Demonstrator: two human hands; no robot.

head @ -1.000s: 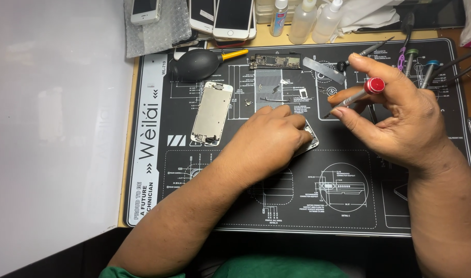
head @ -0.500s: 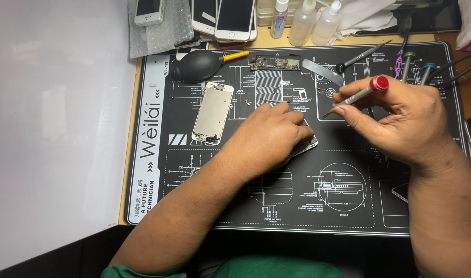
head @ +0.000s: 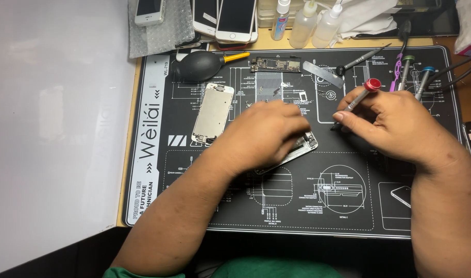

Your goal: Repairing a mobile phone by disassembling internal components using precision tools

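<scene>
Head view: a person's left hand (head: 269, 135) lies flat over an opened silver phone body (head: 299, 149) at the middle of a black printed repair mat (head: 307, 206) on the worktop, fingers curled down and clamped on the casing. Only the phone's right end shows past the knuckles; its long axis runs on a slant, near-left to far-right, with the exposed end pointing toward the right hand (head: 395, 126). That hand is closed on a slim metal screwdriver with a red cap (head: 360, 93), held tilted, cap far and right, shaft slanting down and left toward the phone's exposed end; the tip is hidden behind the fingers.

A detached silver phone screen panel (head: 212, 113) lies just left of the left hand, long axis near to far. Beyond it rest a black rubber air blower with a yellow nozzle (head: 202, 65) and a narrow green circuit board (head: 275, 64). More screwdrivers with coloured caps (head: 416, 74) lie at the far right, well apart from the phone. White plastic squeeze bottles (head: 310, 23) and several phones (head: 235, 18) line the far edge off the mat.

The near half of the mat lies open on both sides of the forearms, and a bare white surface (head: 50, 128) borders the mat's left edge.
</scene>
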